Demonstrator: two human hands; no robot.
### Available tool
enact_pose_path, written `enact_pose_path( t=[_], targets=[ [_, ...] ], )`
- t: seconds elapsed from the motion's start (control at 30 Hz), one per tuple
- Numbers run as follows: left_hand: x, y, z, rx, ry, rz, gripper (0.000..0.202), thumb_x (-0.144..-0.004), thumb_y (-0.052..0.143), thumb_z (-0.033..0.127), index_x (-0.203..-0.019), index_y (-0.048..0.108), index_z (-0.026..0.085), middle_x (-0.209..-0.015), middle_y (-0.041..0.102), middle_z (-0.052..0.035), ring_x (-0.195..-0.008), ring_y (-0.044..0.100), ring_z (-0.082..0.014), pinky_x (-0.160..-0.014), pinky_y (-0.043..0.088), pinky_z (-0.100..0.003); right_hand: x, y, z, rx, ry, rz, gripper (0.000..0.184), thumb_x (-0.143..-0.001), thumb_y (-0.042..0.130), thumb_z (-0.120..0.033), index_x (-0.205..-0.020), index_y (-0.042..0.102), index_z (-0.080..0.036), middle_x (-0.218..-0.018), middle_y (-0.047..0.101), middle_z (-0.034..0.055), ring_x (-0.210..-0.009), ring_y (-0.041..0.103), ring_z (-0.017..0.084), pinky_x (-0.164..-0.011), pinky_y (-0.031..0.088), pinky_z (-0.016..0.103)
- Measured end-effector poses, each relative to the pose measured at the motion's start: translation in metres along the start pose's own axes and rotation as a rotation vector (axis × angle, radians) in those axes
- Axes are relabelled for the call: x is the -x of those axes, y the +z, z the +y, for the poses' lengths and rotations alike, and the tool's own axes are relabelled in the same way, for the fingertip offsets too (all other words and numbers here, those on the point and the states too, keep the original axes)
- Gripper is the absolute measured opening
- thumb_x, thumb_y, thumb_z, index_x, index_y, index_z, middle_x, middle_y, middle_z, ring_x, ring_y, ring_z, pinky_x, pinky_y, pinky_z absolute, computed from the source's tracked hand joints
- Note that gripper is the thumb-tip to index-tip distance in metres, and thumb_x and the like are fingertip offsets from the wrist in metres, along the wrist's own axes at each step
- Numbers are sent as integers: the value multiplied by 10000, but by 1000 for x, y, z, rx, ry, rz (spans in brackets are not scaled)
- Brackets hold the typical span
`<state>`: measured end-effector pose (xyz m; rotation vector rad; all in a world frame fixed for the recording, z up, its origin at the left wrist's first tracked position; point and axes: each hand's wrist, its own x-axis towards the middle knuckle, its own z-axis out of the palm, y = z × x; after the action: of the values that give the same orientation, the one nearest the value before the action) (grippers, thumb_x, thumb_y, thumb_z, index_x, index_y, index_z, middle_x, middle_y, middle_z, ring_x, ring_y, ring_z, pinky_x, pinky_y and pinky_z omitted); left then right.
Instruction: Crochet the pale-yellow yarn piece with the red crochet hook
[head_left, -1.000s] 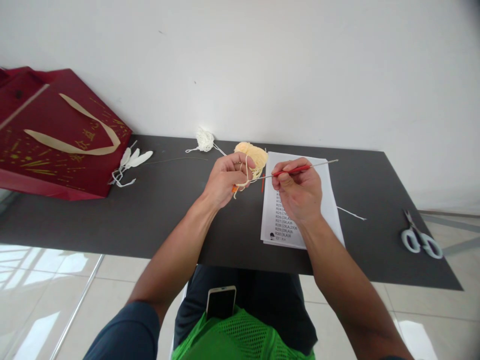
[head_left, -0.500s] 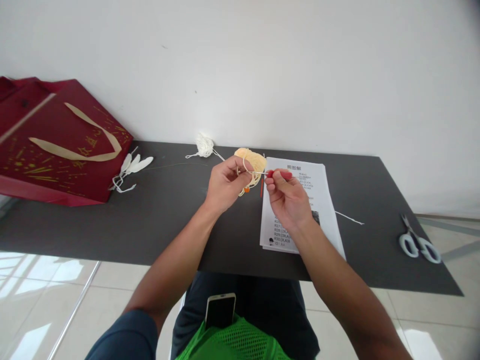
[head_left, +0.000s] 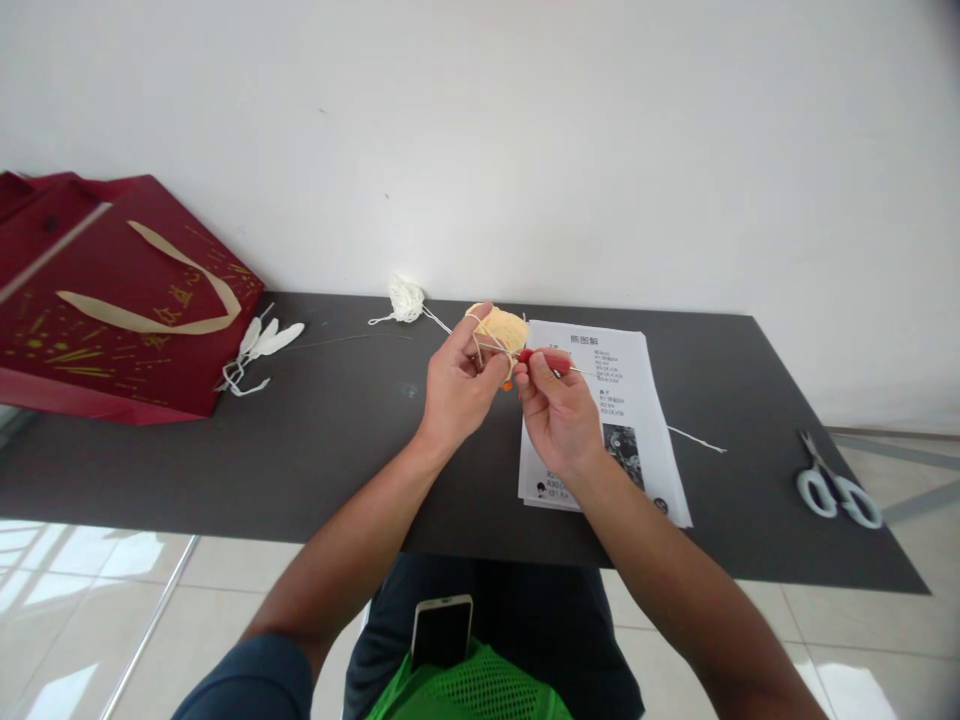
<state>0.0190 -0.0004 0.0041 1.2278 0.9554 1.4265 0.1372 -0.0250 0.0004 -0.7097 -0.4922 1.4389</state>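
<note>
My right hand (head_left: 558, 405) is closed around the red handle of a crochet hook (head_left: 549, 361), whose thin shaft points left toward my other hand. My left hand (head_left: 463, 385) pinches cream yarn (head_left: 480, 340), with a strand looped over its raised index finger. Where the hook meets the yarn, fingers hide the detail. Just behind both hands lies a pale yellow yarn ball (head_left: 504, 328). A small orange item (head_left: 507, 386) shows below it, partly covered.
Printed sheets (head_left: 637, 380) lie under my right hand. Scissors (head_left: 836, 485) rest at the table's right end. White yarn (head_left: 406, 298), white crocheted pieces (head_left: 266, 340) and a red gift bag (head_left: 135, 310) stand toward the left. A phone (head_left: 442, 630) is on my lap.
My right hand and the hook have shifted slightly left and down, closer to my left hand. My left index finger is now raised higher, with the strand over it.
</note>
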Motion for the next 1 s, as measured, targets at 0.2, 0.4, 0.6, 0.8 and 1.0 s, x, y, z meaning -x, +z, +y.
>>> enact_pose_path(
  t=[0.2, 0.4, 0.6, 0.8, 1.0],
  targets=[
    [4, 7, -2, 31, -29, 22, 683, -826, 648, 145, -1479, 467, 231, -851, 696, 19, -702, 653, -96, -714, 545, -234, 0, 1, 6, -8, -43, 14, 234, -766, 852, -245, -882, 649, -225, -831, 731, -43, -702, 674, 45, -685, 597, 128],
    [8, 12, 2, 97, -95, 79, 631, -799, 669, 150, -1407, 520, 225, -846, 664, 31, -688, 652, -88, -712, 568, -240, 1, 0, 9, 19, -58, 7, 233, -789, 832, -275, -900, 629, -246, -881, 734, -48, -728, 675, 60, -714, 601, 175],
    [8, 11, 2, 140, -94, 94, 613, -745, 706, 127, -1331, 547, 214, -845, 655, 30, -704, 676, -102, -711, 568, -250, 1, -1, 9, 20, -61, -15, 222, -789, 831, -280, -883, 632, -252, -887, 728, -54, -730, 666, 64, -702, 592, 187],
    [8, 9, 0, 60, -1, 145, 572, -737, 706, 118, -1287, 585, 217, -813, 629, 39, -697, 617, -89, -682, 502, -228, 1, -2, 2, 71, -169, -53, 221, -793, 825, -276, -878, 622, -249, -888, 715, -44, -698, 651, 78, -615, 550, 211],
    [7, 6, 2, 47, 22, 176, 582, -716, 697, 109, -1275, 596, 238, -809, 588, 35, -700, 582, -99, -640, 487, -224, 1, -6, -2, 199, -329, -52, 222, -799, 816, -275, -868, 606, -254, -872, 703, -38, -639, 622, 81, -566, 498, 233]
  ],
)
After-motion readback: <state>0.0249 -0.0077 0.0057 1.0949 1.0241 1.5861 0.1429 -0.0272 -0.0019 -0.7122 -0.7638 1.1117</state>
